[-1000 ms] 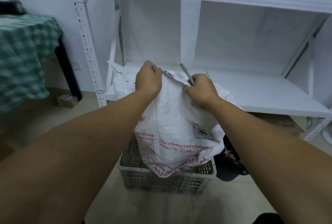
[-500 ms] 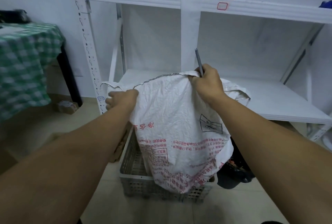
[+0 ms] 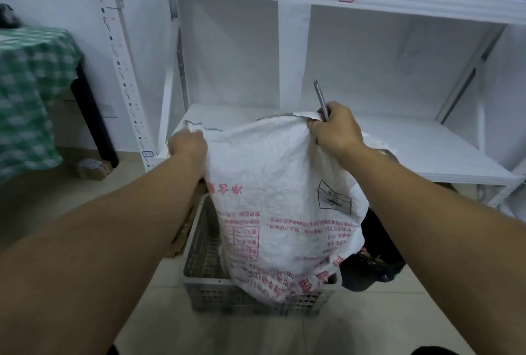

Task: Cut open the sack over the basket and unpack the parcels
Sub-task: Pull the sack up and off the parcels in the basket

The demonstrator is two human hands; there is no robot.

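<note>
My left hand point(image 3: 186, 145) & right hand point(image 3: 336, 129) both fisted on sack point(image 3: 284, 198) top edge, right also gripping cutter point(image 3: 321, 99); sack hangs straight down into basket point(image 3: 199, 277)

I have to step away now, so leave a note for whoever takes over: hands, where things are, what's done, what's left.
Left hand: shut on the sack's top edge, left corner.
Right hand: shut on the top edge's right end, and also holding a thin blade that points up.
Sack: held upright, its bottom hanging into the grey basket on the floor, in front of the white shelf.
Done: sack is over the basket.
Left: whether it is cut open cannot be told; no parcels are out yet.
</note>
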